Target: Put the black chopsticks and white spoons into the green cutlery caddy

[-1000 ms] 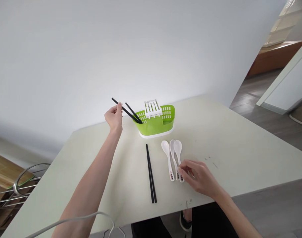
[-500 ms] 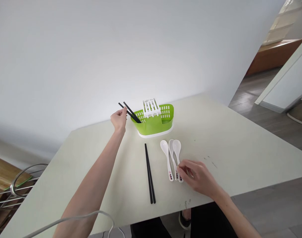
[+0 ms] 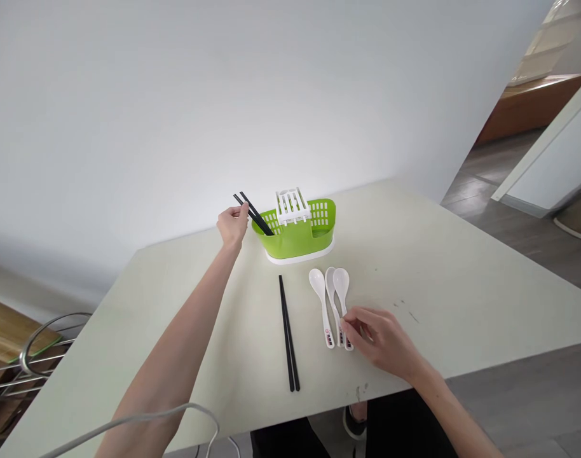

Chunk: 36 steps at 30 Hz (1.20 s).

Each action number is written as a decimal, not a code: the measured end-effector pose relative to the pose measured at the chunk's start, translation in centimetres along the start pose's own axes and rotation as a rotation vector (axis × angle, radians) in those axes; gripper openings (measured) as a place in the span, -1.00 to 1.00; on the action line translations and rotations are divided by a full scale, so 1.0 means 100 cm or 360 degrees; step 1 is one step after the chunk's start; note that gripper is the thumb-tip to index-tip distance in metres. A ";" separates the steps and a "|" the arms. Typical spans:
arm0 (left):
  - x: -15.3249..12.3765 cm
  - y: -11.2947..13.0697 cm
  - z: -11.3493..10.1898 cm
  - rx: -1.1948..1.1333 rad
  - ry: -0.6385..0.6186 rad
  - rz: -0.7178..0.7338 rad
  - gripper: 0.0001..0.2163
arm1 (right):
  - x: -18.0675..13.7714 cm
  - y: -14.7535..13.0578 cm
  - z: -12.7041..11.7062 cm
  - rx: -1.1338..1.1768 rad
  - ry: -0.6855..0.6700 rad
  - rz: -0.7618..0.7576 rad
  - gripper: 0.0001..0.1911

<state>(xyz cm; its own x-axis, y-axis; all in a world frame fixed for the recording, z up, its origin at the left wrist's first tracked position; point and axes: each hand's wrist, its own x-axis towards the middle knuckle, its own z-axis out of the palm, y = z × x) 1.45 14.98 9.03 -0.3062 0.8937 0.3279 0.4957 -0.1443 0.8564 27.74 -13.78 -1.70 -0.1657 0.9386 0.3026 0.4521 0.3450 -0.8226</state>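
Observation:
My left hand pinches a pair of black chopsticks, which lean with their lower ends inside the left part of a green basket. A white slatted piece sits over the basket's middle. In front, a second pair of black chopsticks lies on the table. Three white spoons lie to its right: a left spoon, a middle spoon and a right spoon. My right hand is curled, thumb and fingertips closed at the right spoon's handle and partly covering it.
The pale table stands against a white wall. A grey cable crosses my left forearm. Below the table's left side is a metal rack beside a wooden board.
My left hand has shifted slightly right, and the chopsticks in it stand a little more over the basket. My right hand has barely moved.

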 end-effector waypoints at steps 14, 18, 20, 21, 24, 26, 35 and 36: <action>-0.024 -0.011 -0.015 -0.0093 -0.0179 -0.0043 -0.55 | 0.000 0.001 0.000 -0.0030 -0.0015 0.0021 -0.73; -0.040 -0.022 -0.024 -0.0106 -0.0136 -0.0055 -0.61 | 0.000 0.001 0.000 -0.0060 0.0001 0.0016 -0.73; -0.053 -0.029 -0.029 0.0005 -0.0199 -0.0076 -0.67 | 0.000 0.000 -0.001 -0.0071 0.0005 0.0022 -0.73; -0.060 -0.031 -0.032 0.0101 -0.0284 -0.0075 -0.69 | 0.000 0.000 -0.001 -0.0075 0.0008 0.0026 -0.74; -0.088 -0.030 -0.041 0.0523 -0.0711 -0.0020 -0.67 | 0.000 0.001 0.000 -0.0087 0.0018 0.0032 -0.74; -0.109 -0.022 -0.046 0.0821 -0.1020 0.0008 -0.61 | 0.000 0.001 0.000 -0.0095 0.0026 0.0032 -0.73; -0.173 0.021 -0.055 0.1552 -0.1519 0.0134 -0.66 | -0.001 0.001 0.000 -0.0121 0.0045 0.0065 -0.73; -0.177 0.023 -0.055 0.1593 -0.1533 0.0169 -0.70 | -0.001 0.001 0.000 -0.0117 0.0041 0.0064 -0.73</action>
<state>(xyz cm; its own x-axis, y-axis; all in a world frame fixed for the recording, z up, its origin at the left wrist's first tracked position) 3.55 -3.49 7.41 0.2403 0.8940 -0.3782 0.9702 -0.2333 0.0649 27.79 -13.86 -1.78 -0.1240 0.9511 0.2829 0.5214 0.3050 -0.7970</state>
